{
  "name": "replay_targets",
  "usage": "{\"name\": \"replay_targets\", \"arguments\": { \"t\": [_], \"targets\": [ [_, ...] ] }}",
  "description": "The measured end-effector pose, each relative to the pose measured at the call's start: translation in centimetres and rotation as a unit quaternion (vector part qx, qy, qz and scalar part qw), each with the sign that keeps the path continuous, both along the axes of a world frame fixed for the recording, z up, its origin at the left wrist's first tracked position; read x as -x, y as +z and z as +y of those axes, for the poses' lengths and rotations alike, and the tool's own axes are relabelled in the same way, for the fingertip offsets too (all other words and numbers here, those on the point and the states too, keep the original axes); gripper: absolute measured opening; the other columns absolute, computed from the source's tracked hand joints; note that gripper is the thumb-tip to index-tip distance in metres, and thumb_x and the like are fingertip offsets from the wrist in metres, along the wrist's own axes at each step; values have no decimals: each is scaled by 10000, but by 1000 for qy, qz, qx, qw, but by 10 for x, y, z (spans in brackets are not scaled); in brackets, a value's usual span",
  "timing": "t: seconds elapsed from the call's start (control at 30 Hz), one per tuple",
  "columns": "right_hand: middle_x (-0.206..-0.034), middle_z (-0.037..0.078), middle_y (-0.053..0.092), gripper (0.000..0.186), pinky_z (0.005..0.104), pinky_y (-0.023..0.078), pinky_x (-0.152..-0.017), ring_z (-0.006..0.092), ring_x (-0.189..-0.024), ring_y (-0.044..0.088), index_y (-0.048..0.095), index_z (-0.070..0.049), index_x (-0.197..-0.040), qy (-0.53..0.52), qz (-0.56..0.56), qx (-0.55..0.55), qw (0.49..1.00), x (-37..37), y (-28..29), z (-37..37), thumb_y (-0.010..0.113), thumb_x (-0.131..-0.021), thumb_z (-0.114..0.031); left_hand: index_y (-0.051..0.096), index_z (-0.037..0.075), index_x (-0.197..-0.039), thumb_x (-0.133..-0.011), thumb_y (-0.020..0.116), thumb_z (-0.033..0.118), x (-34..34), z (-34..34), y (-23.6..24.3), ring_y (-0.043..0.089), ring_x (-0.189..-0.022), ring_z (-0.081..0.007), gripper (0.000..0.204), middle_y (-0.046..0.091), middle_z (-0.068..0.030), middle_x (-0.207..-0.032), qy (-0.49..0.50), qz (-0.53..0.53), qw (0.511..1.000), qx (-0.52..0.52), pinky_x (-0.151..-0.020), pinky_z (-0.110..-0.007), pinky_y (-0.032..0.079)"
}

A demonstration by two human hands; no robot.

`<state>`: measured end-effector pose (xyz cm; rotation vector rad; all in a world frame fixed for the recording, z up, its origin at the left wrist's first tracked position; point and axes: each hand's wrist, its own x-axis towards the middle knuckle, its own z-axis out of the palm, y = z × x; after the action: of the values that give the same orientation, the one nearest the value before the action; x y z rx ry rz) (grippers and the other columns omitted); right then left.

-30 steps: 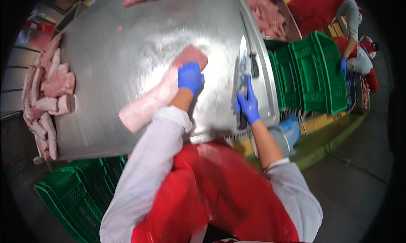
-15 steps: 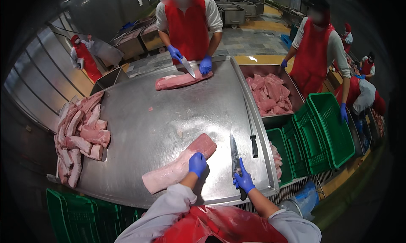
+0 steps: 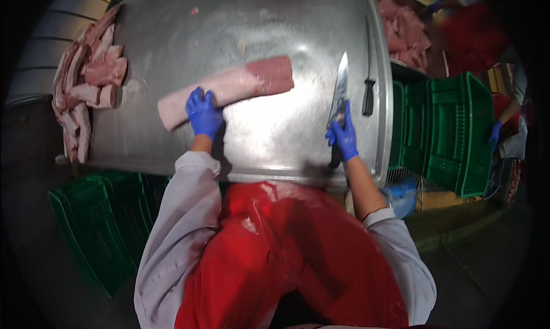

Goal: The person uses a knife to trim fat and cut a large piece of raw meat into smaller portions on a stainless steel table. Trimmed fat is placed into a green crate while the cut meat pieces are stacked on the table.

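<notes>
A long meat loin [image 3: 266, 74], pale pink at its left end and redder at its right, lies diagonally on the steel tabletop [image 3: 240, 31]. My blue-gloved left hand [image 3: 204, 114] grips that pale end, fingers curved over its lower side. To the right of the loin, my gloved right hand [image 3: 344, 134] holds a long knife [image 3: 340, 80] by its handle, blade flat on the steel and tip pointing away from me. A black-handled rod [image 3: 368, 97] lies just right of the knife. A heap of meat strips [image 3: 77, 105] lies along the table's left side.
A steel bin of meat pieces [image 3: 404, 34] stands beyond the table's right rim. Green crates sit at the right [image 3: 458, 134] and below left [image 3: 86, 226]. A co-worker's red apron [image 3: 472, 37] is at upper right; another gloved hand [image 3: 494, 133] rests by the right crates.
My left hand has moved leftward along the loin, which now lies at a flatter angle. The knife stays in my right hand. My view has tipped down again, losing the co-worker across the table.
</notes>
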<state>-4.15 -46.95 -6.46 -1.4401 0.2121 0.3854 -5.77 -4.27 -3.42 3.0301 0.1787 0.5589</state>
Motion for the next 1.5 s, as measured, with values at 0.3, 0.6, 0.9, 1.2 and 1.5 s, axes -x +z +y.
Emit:
{"name": "replay_targets", "arguments": {
  "t": [0.3,0.6,0.9,1.2,1.5],
  "targets": [
    [-839,67,572,850,241,496,-426,120,-575,591,41,-259,-1609,-4,-22,-12,1000,0,-2,-4,525,-963,7,571,45,-1036,-827,664,398,-55,-141,13,530,-1046,-351,421,593,-172,-1063,55,108,987,109,-918,-498,370],
    [-796,38,594,809,247,514,-484,98,-599,574,80,-313,-1605,81,-38,67,994,-21,36,48,526,-981,-58,639,34,-806,-846,640,189,-80,-109,-8,669,-725,-387,161,677,-216,-779,44,93,951,293,-671,-456,531],
    [-744,163,659,736,377,560,-571,250,-559,646,115,-352,-1588,258,-68,169,949,-74,48,150,506,-979,-225,635,16,-744,-831,678,166,-85,-97,-7,618,-589,-197,179,657,-131,-654,11,108,941,320,-584,-364,495],
    [-679,153,649,751,417,566,-604,282,-565,659,134,-292,-1598,346,-53,172,921,-33,48,129,485,-947,-167,608,8,-720,-818,705,158,-73,-75,-8,605,-609,-183,204,638,-122,-656,0,78,886,457,-586,-357,492],
    [-665,111,627,774,347,565,-579,191,-542,626,87,-352,-1598,357,-43,106,927,-7,29,123,500,-963,-192,623,27,-763,-848,662,78,-86,-65,52,538,-573,-107,107,604,-39,-672,75,127,717,681,-540,-257,437]
  ]
}}
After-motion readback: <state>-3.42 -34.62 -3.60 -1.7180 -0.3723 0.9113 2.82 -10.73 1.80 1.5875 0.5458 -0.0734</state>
